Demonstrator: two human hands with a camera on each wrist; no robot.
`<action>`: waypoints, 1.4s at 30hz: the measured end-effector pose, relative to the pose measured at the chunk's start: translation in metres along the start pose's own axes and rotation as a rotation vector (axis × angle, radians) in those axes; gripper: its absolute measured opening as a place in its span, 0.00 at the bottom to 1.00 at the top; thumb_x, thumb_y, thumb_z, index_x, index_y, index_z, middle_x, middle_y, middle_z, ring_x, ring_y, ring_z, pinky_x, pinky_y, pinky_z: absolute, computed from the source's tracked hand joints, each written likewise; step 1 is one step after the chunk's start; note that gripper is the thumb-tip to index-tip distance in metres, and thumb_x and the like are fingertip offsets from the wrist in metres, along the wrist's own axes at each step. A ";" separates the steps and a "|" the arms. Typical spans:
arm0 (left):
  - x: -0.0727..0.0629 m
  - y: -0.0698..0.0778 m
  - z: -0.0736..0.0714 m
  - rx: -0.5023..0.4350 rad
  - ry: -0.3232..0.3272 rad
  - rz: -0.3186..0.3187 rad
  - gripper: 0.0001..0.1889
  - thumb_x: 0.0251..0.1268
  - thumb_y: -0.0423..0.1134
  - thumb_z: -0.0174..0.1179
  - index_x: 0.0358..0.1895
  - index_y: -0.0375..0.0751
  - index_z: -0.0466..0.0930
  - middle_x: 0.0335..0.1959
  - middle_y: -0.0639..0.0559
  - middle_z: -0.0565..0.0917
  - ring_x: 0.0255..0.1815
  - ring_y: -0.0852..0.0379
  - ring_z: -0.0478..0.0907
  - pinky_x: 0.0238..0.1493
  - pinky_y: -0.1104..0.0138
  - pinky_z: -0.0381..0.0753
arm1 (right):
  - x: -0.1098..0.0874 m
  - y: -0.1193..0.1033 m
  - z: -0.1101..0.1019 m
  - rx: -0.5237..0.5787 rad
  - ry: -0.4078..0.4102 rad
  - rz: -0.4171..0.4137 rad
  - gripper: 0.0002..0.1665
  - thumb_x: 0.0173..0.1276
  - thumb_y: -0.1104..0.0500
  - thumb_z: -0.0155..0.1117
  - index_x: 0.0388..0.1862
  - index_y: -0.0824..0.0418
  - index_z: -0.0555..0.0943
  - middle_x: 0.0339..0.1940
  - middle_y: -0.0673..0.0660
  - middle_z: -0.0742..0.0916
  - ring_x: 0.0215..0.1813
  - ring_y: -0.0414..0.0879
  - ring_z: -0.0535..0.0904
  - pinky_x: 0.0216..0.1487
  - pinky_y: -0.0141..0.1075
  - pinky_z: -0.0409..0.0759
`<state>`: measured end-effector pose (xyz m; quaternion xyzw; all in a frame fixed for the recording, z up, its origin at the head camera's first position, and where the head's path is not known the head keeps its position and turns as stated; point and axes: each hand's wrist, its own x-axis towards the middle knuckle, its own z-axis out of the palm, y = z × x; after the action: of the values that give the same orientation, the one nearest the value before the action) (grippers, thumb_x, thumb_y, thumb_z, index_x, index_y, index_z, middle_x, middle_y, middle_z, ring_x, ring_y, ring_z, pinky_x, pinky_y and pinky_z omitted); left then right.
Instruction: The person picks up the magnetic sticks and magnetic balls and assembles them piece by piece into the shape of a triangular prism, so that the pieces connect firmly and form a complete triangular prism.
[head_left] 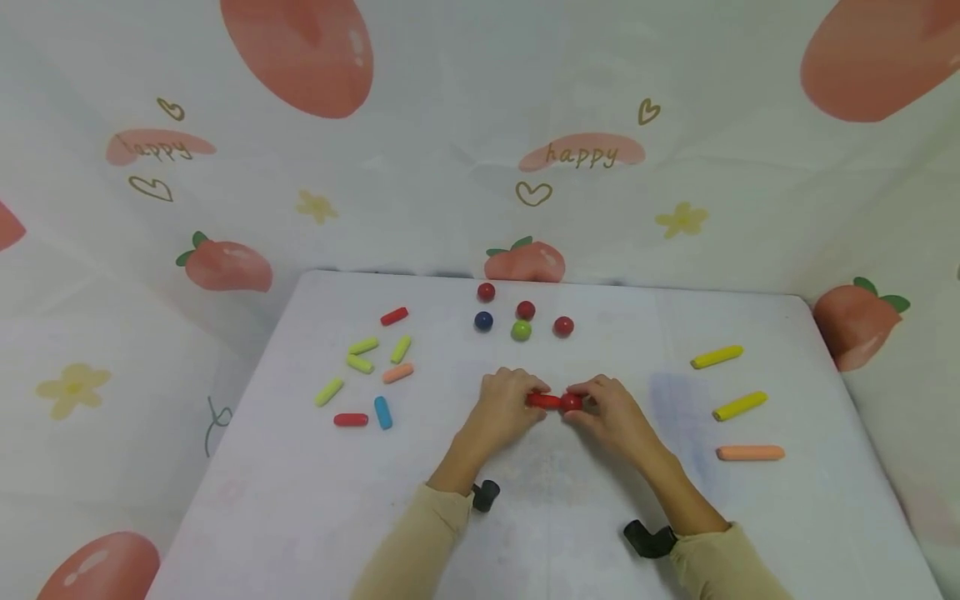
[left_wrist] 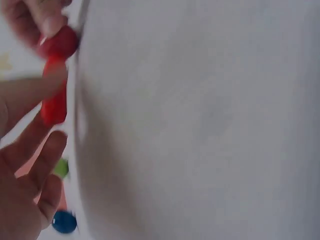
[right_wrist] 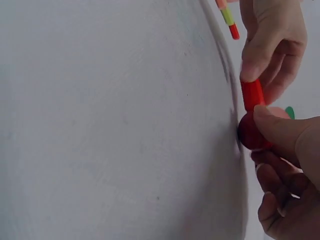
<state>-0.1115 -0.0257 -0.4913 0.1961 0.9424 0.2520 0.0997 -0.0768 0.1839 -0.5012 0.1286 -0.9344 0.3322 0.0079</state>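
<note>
My left hand (head_left: 501,410) pinches a short red stick (head_left: 547,402) between thumb and fingers, above the front middle of the white table. In my right hand (head_left: 617,417), a shiny red ball (head_left: 572,403) is gripped between thumb and fingertips. The ball meets the right end of the stick, and the two lie in one line. Both wrist views show this pair close up: the stick (left_wrist: 54,110) with the ball (left_wrist: 67,42) at its end in the left one, and the ball (right_wrist: 250,132) under my right thumb in the right one. My fingers hide part of each.
Beyond the hands lie red balls (head_left: 563,327), a blue ball (head_left: 483,321) and a green ball (head_left: 521,331). Several short sticks are scattered at left, including a blue one (head_left: 383,412). At right are two yellow sticks (head_left: 740,406) and an orange one (head_left: 751,452).
</note>
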 end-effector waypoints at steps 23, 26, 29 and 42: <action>0.060 -0.080 -0.053 -0.009 0.251 -0.226 0.22 0.68 0.45 0.67 0.65 0.51 0.80 0.59 0.46 0.83 0.58 0.43 0.76 0.59 0.51 0.77 | -0.001 0.000 0.000 0.009 -0.055 0.029 0.23 0.59 0.58 0.79 0.54 0.60 0.86 0.39 0.52 0.87 0.44 0.46 0.77 0.46 0.39 0.79; 0.063 -0.079 -0.053 -0.001 0.242 -0.213 0.21 0.68 0.45 0.67 0.63 0.49 0.81 0.57 0.46 0.85 0.55 0.43 0.77 0.57 0.51 0.77 | -0.001 0.000 0.000 -0.001 -0.052 0.036 0.23 0.60 0.58 0.78 0.54 0.61 0.86 0.40 0.52 0.87 0.45 0.46 0.77 0.47 0.40 0.79; 0.064 -0.077 -0.053 -0.005 0.237 -0.223 0.20 0.67 0.45 0.67 0.61 0.47 0.82 0.55 0.47 0.86 0.54 0.44 0.77 0.56 0.51 0.76 | 0.000 0.000 0.001 0.000 -0.056 0.045 0.23 0.60 0.58 0.78 0.54 0.60 0.86 0.40 0.52 0.87 0.45 0.46 0.78 0.48 0.41 0.80; 0.021 -0.057 -0.056 -0.195 0.176 -0.240 0.20 0.66 0.49 0.69 0.59 0.51 0.82 0.54 0.53 0.86 0.52 0.51 0.77 0.57 0.56 0.80 | -0.001 0.000 0.001 0.008 -0.046 0.036 0.23 0.60 0.58 0.78 0.54 0.61 0.85 0.41 0.53 0.88 0.45 0.46 0.78 0.49 0.43 0.81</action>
<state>-0.1644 -0.0868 -0.4747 0.0488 0.9352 0.3446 0.0648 -0.0755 0.1839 -0.5022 0.1195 -0.9351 0.3332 -0.0199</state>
